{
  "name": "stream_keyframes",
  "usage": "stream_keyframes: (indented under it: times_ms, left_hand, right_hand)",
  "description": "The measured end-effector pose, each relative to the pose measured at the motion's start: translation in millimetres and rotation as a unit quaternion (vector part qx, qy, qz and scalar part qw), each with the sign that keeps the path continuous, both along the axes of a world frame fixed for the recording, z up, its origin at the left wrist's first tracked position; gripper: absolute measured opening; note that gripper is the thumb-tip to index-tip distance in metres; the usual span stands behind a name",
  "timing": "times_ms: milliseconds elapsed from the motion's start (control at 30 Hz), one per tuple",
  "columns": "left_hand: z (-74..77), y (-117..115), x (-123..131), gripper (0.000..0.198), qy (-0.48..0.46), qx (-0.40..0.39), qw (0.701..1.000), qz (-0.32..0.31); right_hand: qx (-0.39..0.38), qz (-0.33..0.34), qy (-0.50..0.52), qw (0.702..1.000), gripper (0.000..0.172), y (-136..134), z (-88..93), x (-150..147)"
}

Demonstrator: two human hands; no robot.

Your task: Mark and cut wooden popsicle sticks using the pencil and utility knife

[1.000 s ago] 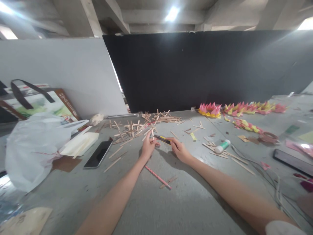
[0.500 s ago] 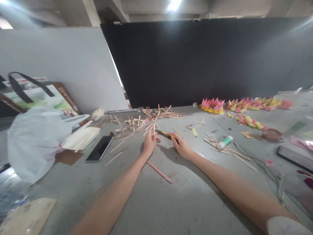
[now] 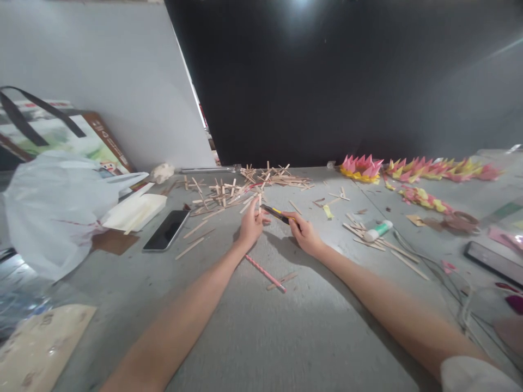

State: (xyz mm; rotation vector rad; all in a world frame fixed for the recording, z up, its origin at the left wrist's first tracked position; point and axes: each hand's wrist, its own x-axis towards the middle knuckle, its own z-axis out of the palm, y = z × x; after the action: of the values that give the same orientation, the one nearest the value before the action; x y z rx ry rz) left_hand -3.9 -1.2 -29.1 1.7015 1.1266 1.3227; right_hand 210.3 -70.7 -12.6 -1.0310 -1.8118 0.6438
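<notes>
My right hand (image 3: 305, 233) is closed around a black and yellow utility knife (image 3: 278, 214), whose front end points left toward my other hand. Between the fingers of my left hand (image 3: 251, 223) a thin wooden stick (image 3: 259, 203) stands roughly upright. The knife's tip is close to this stick; whether they touch I cannot tell. Beyond my hands lies a heap of wooden sticks (image 3: 281, 178), some crossed over one another. A pink striped pencil (image 3: 265, 273) rests on the grey table near my left wrist.
On the left are a phone (image 3: 166, 231), a white plastic bag (image 3: 53, 212) and a printed carry bag (image 3: 61, 136). To the right lie a glue stick (image 3: 378, 231), loose sticks, cables, a tape roll (image 3: 461, 221) and another phone (image 3: 494, 262). Pink and yellow paper flowers (image 3: 362, 169) line the back.
The camera has tipped downward, so the background sits higher in view. Both hands keep their grips, with the knife still close to the stick.
</notes>
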Motion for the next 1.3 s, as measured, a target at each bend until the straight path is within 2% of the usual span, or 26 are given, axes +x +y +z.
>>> stream_keyframes:
  times_ms: [167,333,567,733,833,1033,1300]
  left_hand:
    - [-1.2,0.1,-0.5,0.064,-0.02,-0.011,1.0,-0.021]
    - [3.8,-3.1,-2.1,0.058,0.002,-0.004,1.0,-0.015]
    - [9.3,-8.4,3.1,0.058,-0.034,0.013,0.999,-0.013]
    - [11.9,-9.9,0.6,0.051,0.029,0.055,0.998,0.019]
    - [10.1,-8.7,-0.1,0.052,0.034,0.05,0.998,0.015]
    - [4.7,-5.7,4.5,0.058,-0.024,0.006,0.999,-0.028]
    - [4.4,-6.5,-1.0,0.061,0.03,0.015,0.999,-0.026]
  right_hand:
    - [0.009,0.0,-0.018,1.0,0.046,-2.5,2.0,-0.3]
    - [0.011,-0.002,-0.03,0.999,0.044,-4.2,1.5,0.6]
    - [0.02,0.005,-0.03,0.999,0.045,-6.7,3.5,0.1]
    - [0.022,0.009,-0.031,0.999,0.045,-7.8,1.5,2.5]
    - [0.026,0.003,-0.034,0.999,0.045,-7.4,0.6,3.5]
    - [0.033,0.002,-0.051,0.998,0.048,-8.4,3.2,1.6]
    - [0.01,-0.008,-0.04,0.999,0.05,-8.3,1.0,4.1]
